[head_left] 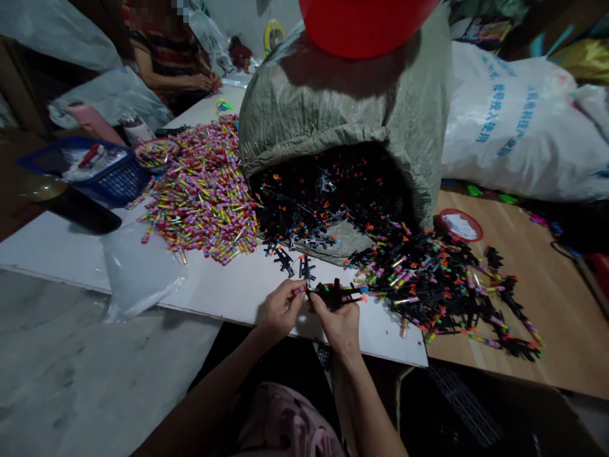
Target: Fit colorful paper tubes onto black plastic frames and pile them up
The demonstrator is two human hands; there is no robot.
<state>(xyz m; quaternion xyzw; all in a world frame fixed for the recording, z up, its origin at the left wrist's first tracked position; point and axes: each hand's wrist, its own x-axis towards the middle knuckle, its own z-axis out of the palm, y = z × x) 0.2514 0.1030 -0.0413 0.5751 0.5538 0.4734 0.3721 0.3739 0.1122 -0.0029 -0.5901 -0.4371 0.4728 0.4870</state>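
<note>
My right hand (341,324) is closed around a black toy gun (337,294), whose blue and orange tips point right. Between the fingers of my left hand (281,308) is a small pink-and-yellow candy tube (298,291), its end against the rear of the gun. Both hands are above the front edge of the white table. Just beyond them lie two loose toy guns, one black (284,261) and one greyish (307,269). To the left spreads a large heap of candy tubes (209,190). At right is a pile of toy guns (442,279), several with tubes attached.
A big grey woven sack (342,108) opens toward me, full of toy guns; a red container (366,25) is above it. At left are a blue basket (111,181), a dark bottle (78,203) and a plastic bag (137,266). Another person (166,57) sits beyond.
</note>
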